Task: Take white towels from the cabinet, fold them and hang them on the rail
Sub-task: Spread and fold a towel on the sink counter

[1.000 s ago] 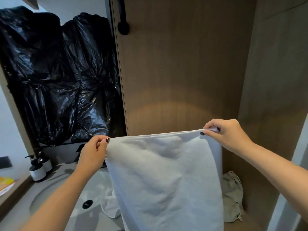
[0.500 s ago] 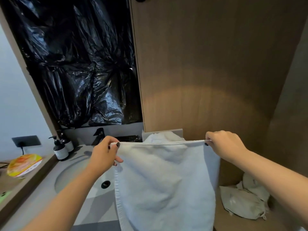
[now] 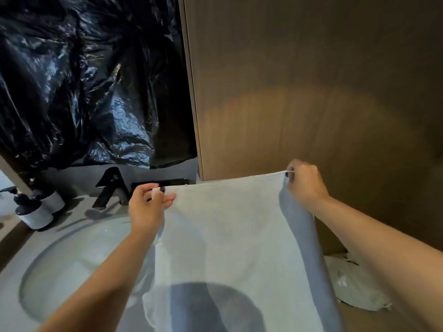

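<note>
- The left hand (image 3: 148, 207), left of the frame's centre, pinches the top left corner of the white towel (image 3: 235, 248) between thumb and fingers; a dark-painted nail shows at the towel's edge.
- The right hand (image 3: 305, 185), right of centre and a little higher in the frame, has its fingers curled tightly round the towel's top right corner.
- The towel is stretched taut between the two hands and hangs down through the lower middle of the frame, its right side folding back into shadow; a rounded shadow falls across its lower part.
- The basin (image 3: 72, 264) lies in the lower left, partly behind the left forearm and the towel.
- A black tap (image 3: 109, 190) stands at the basin's far rim, with two dispenser bottles (image 3: 36, 209) just beside each other at the left edge.
- Crumpled black plastic sheeting (image 3: 84, 80) fills the upper left.
- A brown wooden panel (image 3: 299, 92) fills the upper right.
- A crumpled pale cloth (image 3: 354, 286) lies in the lower right, under the right forearm.
</note>
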Available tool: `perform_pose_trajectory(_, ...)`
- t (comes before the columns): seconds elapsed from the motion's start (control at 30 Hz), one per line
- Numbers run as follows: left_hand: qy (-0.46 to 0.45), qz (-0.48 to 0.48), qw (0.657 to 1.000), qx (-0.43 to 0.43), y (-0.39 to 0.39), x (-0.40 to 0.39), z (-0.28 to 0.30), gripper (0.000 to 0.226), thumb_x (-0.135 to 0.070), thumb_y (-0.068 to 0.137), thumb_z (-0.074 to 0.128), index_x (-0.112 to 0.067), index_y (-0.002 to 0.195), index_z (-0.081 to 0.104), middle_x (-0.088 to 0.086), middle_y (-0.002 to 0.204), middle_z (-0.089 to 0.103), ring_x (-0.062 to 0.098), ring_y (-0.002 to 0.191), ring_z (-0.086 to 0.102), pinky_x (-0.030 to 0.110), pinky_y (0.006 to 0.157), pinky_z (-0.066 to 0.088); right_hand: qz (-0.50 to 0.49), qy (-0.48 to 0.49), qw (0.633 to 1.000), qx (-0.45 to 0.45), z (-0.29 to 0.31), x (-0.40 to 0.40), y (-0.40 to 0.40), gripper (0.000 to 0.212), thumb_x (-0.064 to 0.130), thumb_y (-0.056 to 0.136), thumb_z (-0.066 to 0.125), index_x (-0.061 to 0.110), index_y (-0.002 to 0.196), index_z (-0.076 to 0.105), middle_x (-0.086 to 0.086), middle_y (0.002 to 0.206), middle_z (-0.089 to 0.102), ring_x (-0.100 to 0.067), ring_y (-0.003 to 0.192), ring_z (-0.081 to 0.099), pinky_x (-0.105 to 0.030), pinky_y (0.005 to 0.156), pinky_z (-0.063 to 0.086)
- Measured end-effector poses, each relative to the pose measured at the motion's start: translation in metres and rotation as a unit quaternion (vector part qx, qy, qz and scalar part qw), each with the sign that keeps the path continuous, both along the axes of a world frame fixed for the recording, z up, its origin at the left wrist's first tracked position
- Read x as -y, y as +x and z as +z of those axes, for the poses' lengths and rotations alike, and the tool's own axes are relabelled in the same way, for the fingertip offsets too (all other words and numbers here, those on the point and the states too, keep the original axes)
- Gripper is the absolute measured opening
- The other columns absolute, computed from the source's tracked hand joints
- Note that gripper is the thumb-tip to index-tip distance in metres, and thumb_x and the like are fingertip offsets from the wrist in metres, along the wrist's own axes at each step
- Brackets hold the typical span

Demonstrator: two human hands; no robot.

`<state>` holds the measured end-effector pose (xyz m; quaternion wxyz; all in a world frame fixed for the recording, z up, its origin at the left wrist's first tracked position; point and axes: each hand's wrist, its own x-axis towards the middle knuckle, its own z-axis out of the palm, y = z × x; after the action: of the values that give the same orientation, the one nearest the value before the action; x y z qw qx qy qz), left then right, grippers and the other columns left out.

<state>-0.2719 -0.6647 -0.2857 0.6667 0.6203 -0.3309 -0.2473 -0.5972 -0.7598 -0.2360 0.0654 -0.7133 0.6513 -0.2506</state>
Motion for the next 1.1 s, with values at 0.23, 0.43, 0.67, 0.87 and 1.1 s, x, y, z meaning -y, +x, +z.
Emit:
perform_pose_trajectory(0.23, 0.116, 0.049, 0.992, -0.020, 0.004, 0.054, -0.074, 0.007, -0.005, 0.094, 0.062, -0.009, 0.099, 0.061, 0.013, 0.086, 0.072, 0.020, 0.084, 0.073, 0.022, 0.073, 0.055, -0.053, -0.022, 0.992, 0.108, -0.073, 0.051, 0.021, 0.006, 0.004, 0.089, 0.060, 0.005, 0.091, 0.066, -0.018, 0.091, 0.068, -0.035, 0.087, 0.062, -0.035, 0.072, 0.046)
perform_pose_trajectory(0.43, 0.220, 0.069, 0.973, 0.005, -0.025, 0.060, -0.111, 0.046, -0.021, 0.093, 0.064, -0.016, 0.136, 0.048, 0.001, 0.130, 0.060, 0.017, 0.114, 0.059, 0.032, 0.103, 0.045, -0.074, -0.075, 0.980, 0.168, -0.113, 0.045, 0.043, 0.030, 0.010, 0.090, 0.061, 0.010, 0.120, 0.057, -0.011, 0.124, 0.057, -0.031, 0.101, 0.061, -0.039, 0.081, 0.047)
perform_pose_trajectory(0.67, 0.007, -0.150, 0.938, 0.313, -0.106, 0.023, -0.103, 0.058, -0.027, 0.103, 0.032, -0.015, 0.156, 0.013, -0.002, 0.165, 0.006, 0.010, 0.151, 0.007, 0.028, 0.122, 0.009, 0.231, -0.114, 0.964, 0.065, -0.134, -0.011, 0.073, 0.053, 0.038, 0.102, 0.030, 0.012, 0.147, 0.038, -0.002, 0.155, 0.034, -0.018, 0.145, 0.028, -0.044, 0.117, 0.025)
perform_pose_trajectory(0.87, 0.035, -0.168, 0.888, 0.427, -0.096, 0.038, -0.136, 0.063, -0.039, 0.102, 0.026, -0.019, 0.157, 0.003, 0.002, 0.165, 0.006, 0.022, 0.152, 0.008, 0.043, 0.123, 0.009, 0.247, -0.079, 0.965, -0.030, -0.153, 0.012, 0.066, 0.067, 0.047, 0.101, 0.025, 0.003, 0.151, 0.029, -0.008, 0.160, 0.024, -0.024, 0.150, 0.015, -0.050, 0.120, 0.015)
perform_pose_trajectory(1.1, 0.166, -0.162, 0.843, 0.485, -0.060, 0.022, -0.156, 0.072, -0.056, 0.100, 0.012, -0.013, 0.157, 0.004, 0.003, 0.165, -0.002, 0.020, 0.152, -0.004, 0.049, 0.122, 0.006, 0.151, -0.011, 0.988, -0.040, -0.172, 0.015, 0.019, 0.079, 0.062, 0.097, 0.010, 0.009, 0.156, 0.009, -0.002, 0.164, 0.003, -0.016, 0.151, -0.003, -0.047, 0.122, 0.002)
